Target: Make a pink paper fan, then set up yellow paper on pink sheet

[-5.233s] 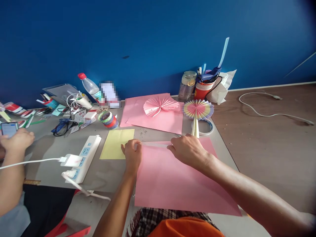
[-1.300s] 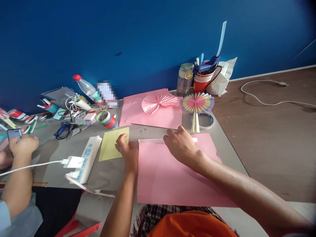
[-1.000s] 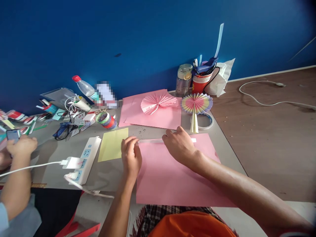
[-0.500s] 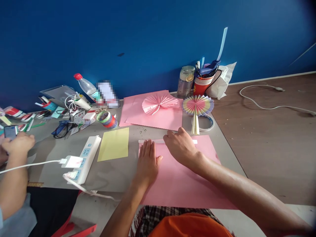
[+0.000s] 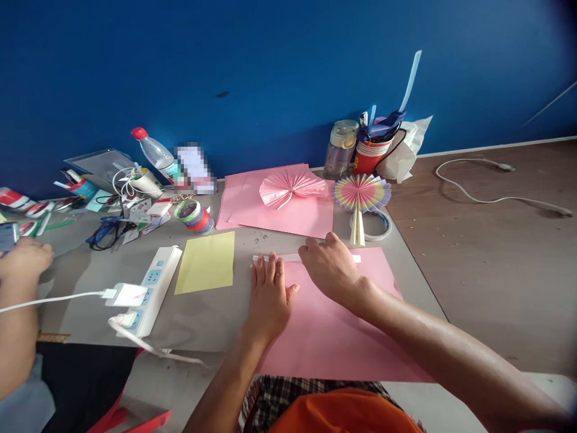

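Observation:
A large pink paper sheet [image 5: 342,343] lies before me, its near end over my lap. Along its far edge runs a narrow white strip [image 5: 356,259], perhaps tape or a folded band. My left hand [image 5: 270,294] rests flat on the sheet, fingertips on the strip's left end. Curled closed, my right hand [image 5: 331,264] presses on the strip right of its middle; whether its fingers hold anything is hidden. Beyond lie more pink sheets [image 5: 270,224] bearing a pleated pink paper fan [image 5: 293,187]. A pleated multicoloured paper fan [image 5: 360,195] sits on a tape roll [image 5: 385,227].
Left of my sheet are yellow paper [image 5: 205,264], a power strip [image 5: 157,294] with plugged cables, and stacked tape rolls [image 5: 193,216]. A water bottle [image 5: 341,150] and a red cup [image 5: 372,157] of tools stand behind. Another person's hand [image 5: 27,258] holds a phone at far left.
My left hand's fingers have spread slightly, while my right hand stays at nearly the same spot on the strip. At far left, the other person's hand has shifted left.

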A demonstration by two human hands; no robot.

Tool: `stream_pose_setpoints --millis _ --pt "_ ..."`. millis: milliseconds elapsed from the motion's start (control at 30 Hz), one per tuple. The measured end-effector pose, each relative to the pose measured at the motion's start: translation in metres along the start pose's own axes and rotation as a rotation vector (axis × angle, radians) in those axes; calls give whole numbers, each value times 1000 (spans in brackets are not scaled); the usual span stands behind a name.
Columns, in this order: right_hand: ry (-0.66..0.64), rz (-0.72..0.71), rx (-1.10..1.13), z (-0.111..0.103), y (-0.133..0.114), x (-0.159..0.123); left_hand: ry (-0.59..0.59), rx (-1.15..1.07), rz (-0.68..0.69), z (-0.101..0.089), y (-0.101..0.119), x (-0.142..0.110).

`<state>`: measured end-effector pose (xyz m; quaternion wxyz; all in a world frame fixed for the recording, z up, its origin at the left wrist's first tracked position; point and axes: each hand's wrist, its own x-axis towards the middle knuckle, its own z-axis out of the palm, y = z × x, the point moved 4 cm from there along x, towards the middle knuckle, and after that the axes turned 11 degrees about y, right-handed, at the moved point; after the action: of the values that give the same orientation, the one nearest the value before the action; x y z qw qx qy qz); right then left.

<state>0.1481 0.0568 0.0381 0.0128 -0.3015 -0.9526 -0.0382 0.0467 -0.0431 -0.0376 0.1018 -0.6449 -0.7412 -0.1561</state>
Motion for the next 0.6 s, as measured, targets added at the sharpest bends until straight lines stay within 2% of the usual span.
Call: stream_pose_setpoints --millis 333,600 --pt "28 -31 -11 -2 0 3 54 19 3 -2 0 -1" --pt "52 -39 -38 -18 4 10 175 -30 -29 -13 1 -4"
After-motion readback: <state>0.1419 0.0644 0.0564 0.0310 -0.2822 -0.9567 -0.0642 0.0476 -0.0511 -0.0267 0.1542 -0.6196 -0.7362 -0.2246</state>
